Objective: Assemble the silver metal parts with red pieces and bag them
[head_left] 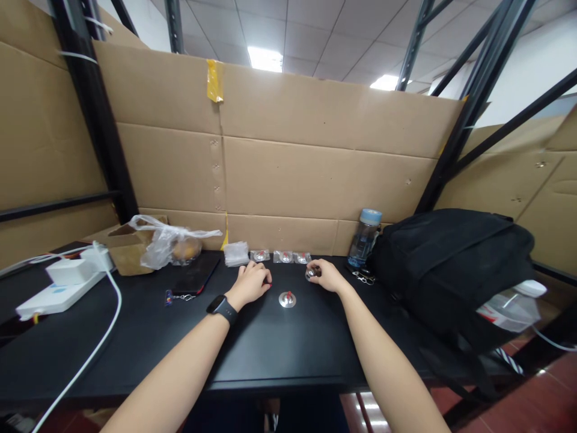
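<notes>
My left hand [252, 282] rests on the black table [279, 343] with its fingers curled under; a small red bit shows at its fingertips. A black watch [222, 308] sits on that wrist. My right hand [325, 275] is closed around a small shiny metal piece [311, 273]. Between the two hands lies a round silver disc with a red centre [287, 299]. Behind the hands, three small clear bags with metal parts [283, 257] lie in a row beside a stack of clear bags [236, 253].
A black backpack [451, 264] fills the table's right side, with a blue-capped water bottle [365, 239] and keys next to it. At left lie a white power strip [58, 291] with cable, a cardboard box, a plastic bag [169, 243] and a dark phone [197, 274]. Cardboard walls stand behind.
</notes>
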`<state>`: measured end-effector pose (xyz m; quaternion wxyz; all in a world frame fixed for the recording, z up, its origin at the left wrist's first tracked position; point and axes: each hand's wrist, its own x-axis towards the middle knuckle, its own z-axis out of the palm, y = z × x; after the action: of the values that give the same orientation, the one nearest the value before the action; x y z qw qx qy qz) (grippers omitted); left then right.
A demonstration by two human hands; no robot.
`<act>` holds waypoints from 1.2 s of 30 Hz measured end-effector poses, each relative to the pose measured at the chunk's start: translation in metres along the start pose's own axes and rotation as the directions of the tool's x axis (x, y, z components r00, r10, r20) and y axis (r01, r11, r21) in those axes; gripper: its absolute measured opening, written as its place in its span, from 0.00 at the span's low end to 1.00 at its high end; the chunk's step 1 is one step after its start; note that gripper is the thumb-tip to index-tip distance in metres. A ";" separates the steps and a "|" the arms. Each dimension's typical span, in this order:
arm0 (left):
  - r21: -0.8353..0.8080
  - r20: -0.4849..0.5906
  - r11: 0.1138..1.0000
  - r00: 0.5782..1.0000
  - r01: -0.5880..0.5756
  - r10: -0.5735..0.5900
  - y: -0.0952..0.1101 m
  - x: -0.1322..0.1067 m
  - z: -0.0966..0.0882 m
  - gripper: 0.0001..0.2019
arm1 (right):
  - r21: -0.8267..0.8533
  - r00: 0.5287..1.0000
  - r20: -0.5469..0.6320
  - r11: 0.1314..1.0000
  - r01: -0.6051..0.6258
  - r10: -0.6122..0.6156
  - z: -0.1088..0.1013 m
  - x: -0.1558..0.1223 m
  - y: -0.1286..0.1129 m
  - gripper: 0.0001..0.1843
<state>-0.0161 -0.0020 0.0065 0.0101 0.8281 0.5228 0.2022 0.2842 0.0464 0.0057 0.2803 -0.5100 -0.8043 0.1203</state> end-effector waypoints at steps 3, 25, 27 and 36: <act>0.013 0.019 0.999 0.999 0.050 -0.050 0.001 0.000 0.001 0.03 | 0.079 0.998 -0.049 0.996 0.033 -0.029 0.000 0.000 -0.009 0.20; -0.538 -0.186 0.841 0.981 -0.051 -0.060 0.025 0.004 -0.008 0.06 | 0.735 0.992 -0.009 0.673 0.090 -0.122 0.033 -0.007 -0.082 0.30; -0.528 -0.188 0.847 0.981 -0.067 -0.039 0.025 0.005 -0.008 0.07 | 0.752 0.992 -0.012 0.653 0.090 -0.124 0.032 -0.007 -0.084 0.30; -0.351 -0.243 0.930 0.970 -0.104 0.016 0.027 0.006 -0.007 0.08 | 0.766 0.996 -0.052 0.637 0.089 -0.077 0.030 -0.009 -0.093 0.28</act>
<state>0.0074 -0.0106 0.0209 0.0937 0.7978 0.4483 0.3922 0.1999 -0.0003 0.0228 0.4811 -0.3067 -0.6979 0.4329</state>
